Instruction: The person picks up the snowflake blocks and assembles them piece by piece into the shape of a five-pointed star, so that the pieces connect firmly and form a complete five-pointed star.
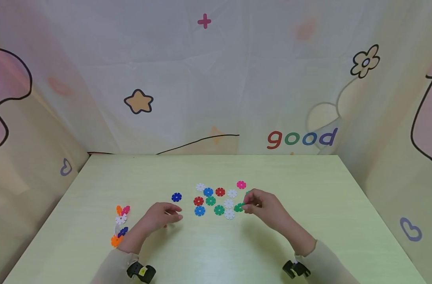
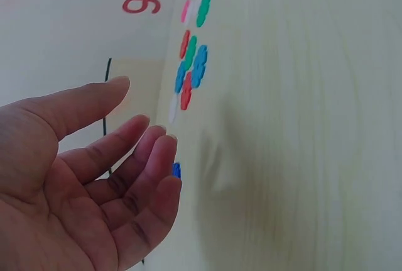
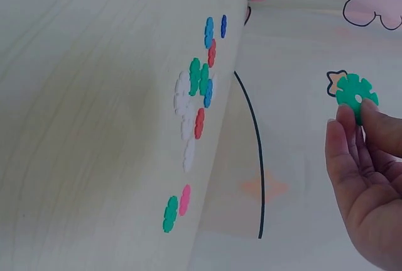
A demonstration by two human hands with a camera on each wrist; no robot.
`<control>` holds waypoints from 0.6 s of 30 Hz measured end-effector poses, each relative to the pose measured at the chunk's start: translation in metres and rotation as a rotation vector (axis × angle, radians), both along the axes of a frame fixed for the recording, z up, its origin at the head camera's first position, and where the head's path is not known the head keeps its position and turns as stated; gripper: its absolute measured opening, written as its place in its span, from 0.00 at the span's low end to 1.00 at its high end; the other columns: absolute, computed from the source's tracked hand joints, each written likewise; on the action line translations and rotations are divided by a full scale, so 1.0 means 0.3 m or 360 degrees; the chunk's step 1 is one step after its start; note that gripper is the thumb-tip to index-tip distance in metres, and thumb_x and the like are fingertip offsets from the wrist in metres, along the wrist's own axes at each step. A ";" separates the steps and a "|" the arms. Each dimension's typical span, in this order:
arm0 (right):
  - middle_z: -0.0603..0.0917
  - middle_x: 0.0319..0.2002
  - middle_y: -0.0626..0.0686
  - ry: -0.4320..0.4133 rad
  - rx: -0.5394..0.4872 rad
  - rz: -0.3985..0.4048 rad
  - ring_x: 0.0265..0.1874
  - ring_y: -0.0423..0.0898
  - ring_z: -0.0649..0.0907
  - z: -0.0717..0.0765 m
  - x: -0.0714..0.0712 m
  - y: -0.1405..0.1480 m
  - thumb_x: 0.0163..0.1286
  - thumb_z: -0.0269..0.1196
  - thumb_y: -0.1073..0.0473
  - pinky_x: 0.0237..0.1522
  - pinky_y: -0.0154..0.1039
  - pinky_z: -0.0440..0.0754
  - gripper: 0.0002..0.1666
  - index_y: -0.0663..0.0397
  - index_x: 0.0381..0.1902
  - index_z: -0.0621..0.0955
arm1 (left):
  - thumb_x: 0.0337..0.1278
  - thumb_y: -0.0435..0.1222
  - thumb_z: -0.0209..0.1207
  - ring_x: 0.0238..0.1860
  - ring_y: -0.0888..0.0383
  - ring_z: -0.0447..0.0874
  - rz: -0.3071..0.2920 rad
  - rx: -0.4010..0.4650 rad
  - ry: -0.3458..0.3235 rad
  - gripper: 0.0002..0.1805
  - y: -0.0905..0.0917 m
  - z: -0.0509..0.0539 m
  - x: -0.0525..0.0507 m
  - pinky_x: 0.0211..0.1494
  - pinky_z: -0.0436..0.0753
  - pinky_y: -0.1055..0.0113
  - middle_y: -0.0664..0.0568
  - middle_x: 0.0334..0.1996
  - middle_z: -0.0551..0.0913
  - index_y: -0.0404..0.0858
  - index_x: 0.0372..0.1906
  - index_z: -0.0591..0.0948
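Note:
Between thumb and fingertips my right hand (image 1: 265, 205) pinches a green snowflake disc (image 3: 357, 94), a flat notched piece with a hole in its middle, lifted off the table. My left hand (image 1: 162, 215) is held above the table with loosely bent fingers and nothing in them. Just beyond it lies a dark blue disc (image 1: 176, 197). Between the hands several loose discs lie flat, among them a red disc (image 1: 198, 201), a light blue disc (image 1: 200, 211), a green disc (image 1: 219, 210), a white disc (image 1: 229, 214) and a pink disc (image 1: 241, 184).
Left of my left forearm stands a group of discs, seemingly joined, with an orange disc (image 1: 116, 241), a white disc (image 1: 121, 219) and a dark blue disc (image 1: 123, 232). The pale wooden table (image 1: 216, 252) ends at a printed curtain (image 1: 216, 86) behind and at both sides.

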State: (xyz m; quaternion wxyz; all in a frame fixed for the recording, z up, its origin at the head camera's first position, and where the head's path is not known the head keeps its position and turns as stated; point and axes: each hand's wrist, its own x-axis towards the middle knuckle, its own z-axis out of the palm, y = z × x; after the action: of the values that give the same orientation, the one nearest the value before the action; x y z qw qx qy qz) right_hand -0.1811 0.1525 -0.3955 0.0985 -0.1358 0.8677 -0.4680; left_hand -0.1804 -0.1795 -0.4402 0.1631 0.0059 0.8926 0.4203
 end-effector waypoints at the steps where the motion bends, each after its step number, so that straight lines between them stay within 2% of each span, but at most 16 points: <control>1: 0.87 0.37 0.55 0.0004 -0.0007 0.0003 0.38 0.50 0.86 0.002 0.002 -0.002 0.70 0.67 0.65 0.41 0.32 0.84 0.07 0.61 0.42 0.80 | 0.63 0.37 0.67 0.39 0.57 0.79 0.0000 -0.0019 0.0002 0.19 0.010 -0.003 -0.006 0.38 0.82 0.66 0.47 0.42 0.85 0.33 0.55 0.84; 5: 0.87 0.37 0.55 0.0035 -0.0026 0.0012 0.37 0.47 0.86 0.013 0.012 -0.013 0.70 0.67 0.64 0.40 0.30 0.83 0.07 0.61 0.42 0.80 | 0.62 0.38 0.68 0.41 0.56 0.79 0.0010 -0.0117 0.0007 0.18 0.047 -0.019 -0.037 0.42 0.82 0.65 0.48 0.41 0.85 0.35 0.54 0.86; 9: 0.88 0.38 0.56 0.0071 -0.0058 0.0028 0.36 0.43 0.86 0.028 0.025 -0.028 0.71 0.66 0.64 0.43 0.32 0.86 0.07 0.61 0.43 0.80 | 0.61 0.38 0.69 0.42 0.55 0.78 -0.0001 -0.0197 0.0017 0.17 0.086 -0.032 -0.069 0.45 0.82 0.63 0.47 0.41 0.85 0.35 0.52 0.86; 13: 0.87 0.39 0.57 0.0077 -0.0108 0.0037 0.37 0.43 0.88 0.040 0.040 -0.044 0.71 0.66 0.64 0.45 0.34 0.88 0.07 0.61 0.43 0.80 | 0.59 0.37 0.71 0.41 0.55 0.78 -0.0016 -0.0216 0.0030 0.17 0.122 -0.035 -0.088 0.46 0.83 0.63 0.46 0.41 0.86 0.33 0.51 0.87; 18: 0.87 0.38 0.57 0.0079 -0.0130 0.0049 0.37 0.43 0.87 0.050 0.053 -0.059 0.71 0.66 0.64 0.44 0.29 0.86 0.07 0.61 0.43 0.81 | 0.57 0.35 0.72 0.40 0.54 0.78 -0.0017 -0.0219 0.0037 0.17 0.157 -0.038 -0.104 0.44 0.84 0.63 0.45 0.40 0.86 0.31 0.49 0.86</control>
State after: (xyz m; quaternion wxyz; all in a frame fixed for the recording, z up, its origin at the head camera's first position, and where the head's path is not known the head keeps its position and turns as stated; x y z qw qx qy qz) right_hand -0.1651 0.1348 -0.3804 0.0785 -0.1647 0.8479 -0.4978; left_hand -0.2116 -0.1325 -0.4515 0.1550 0.0044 0.9211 0.3571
